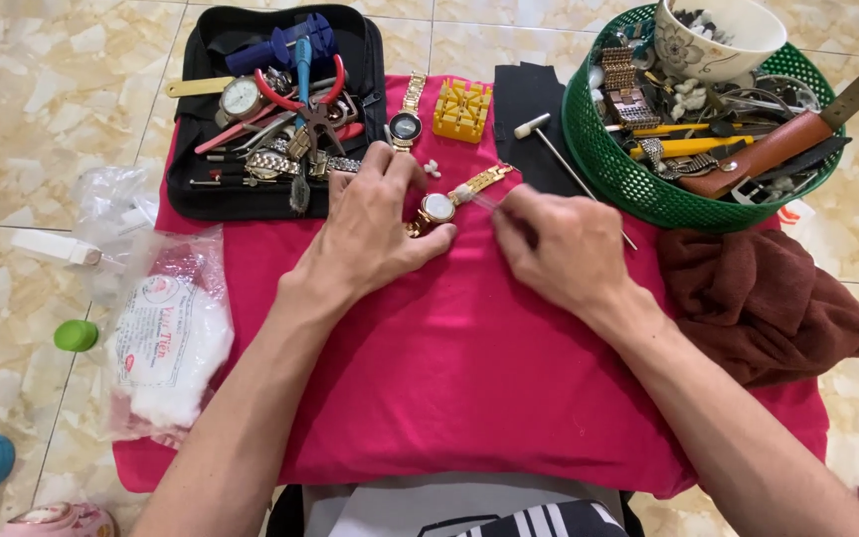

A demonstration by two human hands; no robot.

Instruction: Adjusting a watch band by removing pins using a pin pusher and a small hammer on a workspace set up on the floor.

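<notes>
Gold-toned wristwatch [441, 206] with white dial, lying on the pink cloth [469, 358] between both hands. Left hand [375, 229] pins its band, fingers pressed together; right hand [559, 244] pinches a thin clear-handled tool [479, 198] touching the band. Behind: black tool case [370, 60], yellow block [461, 109], green basket [608, 159].

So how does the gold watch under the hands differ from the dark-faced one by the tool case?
The held watch has a white dial; the dark-dial watch has a black one. The first is pinned by the left hand, with the right hand beside it; the second lies untouched. Both have gold bands.
</notes>
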